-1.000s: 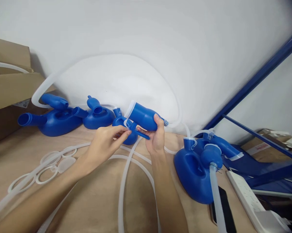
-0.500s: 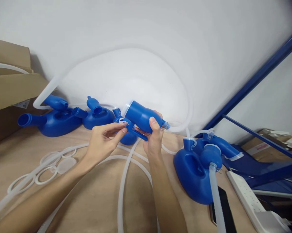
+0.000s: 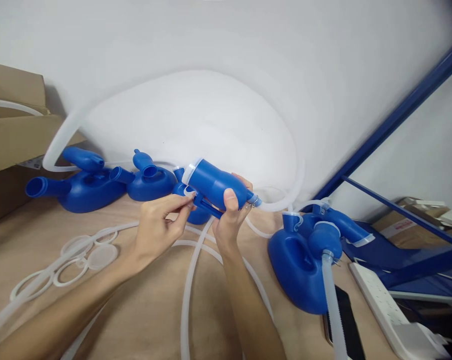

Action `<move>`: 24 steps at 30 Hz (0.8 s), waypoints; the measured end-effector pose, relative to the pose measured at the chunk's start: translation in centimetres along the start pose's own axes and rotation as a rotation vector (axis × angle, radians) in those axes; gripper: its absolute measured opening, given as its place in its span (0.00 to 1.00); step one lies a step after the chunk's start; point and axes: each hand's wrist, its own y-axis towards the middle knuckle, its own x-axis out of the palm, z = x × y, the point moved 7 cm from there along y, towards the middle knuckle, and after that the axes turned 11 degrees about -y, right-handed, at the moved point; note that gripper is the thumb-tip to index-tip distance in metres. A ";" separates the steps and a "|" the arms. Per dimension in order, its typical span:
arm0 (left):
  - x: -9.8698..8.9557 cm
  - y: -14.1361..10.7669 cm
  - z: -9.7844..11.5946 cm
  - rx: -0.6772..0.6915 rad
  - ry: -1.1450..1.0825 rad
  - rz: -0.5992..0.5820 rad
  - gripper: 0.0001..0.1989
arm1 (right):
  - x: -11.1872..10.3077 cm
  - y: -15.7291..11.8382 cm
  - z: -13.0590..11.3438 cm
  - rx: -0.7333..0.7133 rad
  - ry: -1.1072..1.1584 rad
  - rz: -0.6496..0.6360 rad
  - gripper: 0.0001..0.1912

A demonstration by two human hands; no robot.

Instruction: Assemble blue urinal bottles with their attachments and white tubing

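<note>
My right hand is wrapped round a blue plastic piece with a handle on its underside. A white cap covers the wide end of that piece, and its narrow end joins a white hose at a metal clip. Thumb and forefinger of my left hand pinch a small white strap below the cap, close to the handle. Behind my hands stands a blue bottle, partly hidden.
Blue bottles stand at the left by a cardboard box. White rings lie on the table. At the right are another blue bottle, a phone, a power strip and a blue frame.
Both hands and the blue piece have shifted slightly left and down. The hose loop has moved a little with them. The left fingers remain at the strap.
</note>
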 end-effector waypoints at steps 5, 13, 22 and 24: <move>0.4 -0.2 0.6 0.101 0.082 -0.051 0.14 | -0.1 0.5 0.1 0.051 -0.006 -0.041 0.18; 1.8 -0.3 -2.2 -0.048 0.050 -0.154 0.14 | 1.0 1.4 2.2 0.255 -0.023 -0.196 0.20; 0.6 1.3 -2.5 -0.244 -0.321 -0.185 0.13 | 0.5 1.4 1.5 0.455 0.162 -0.143 0.21; 0.5 1.5 -2.9 -0.299 -0.402 -0.151 0.13 | 0.6 1.5 1.6 0.484 0.185 -0.156 0.22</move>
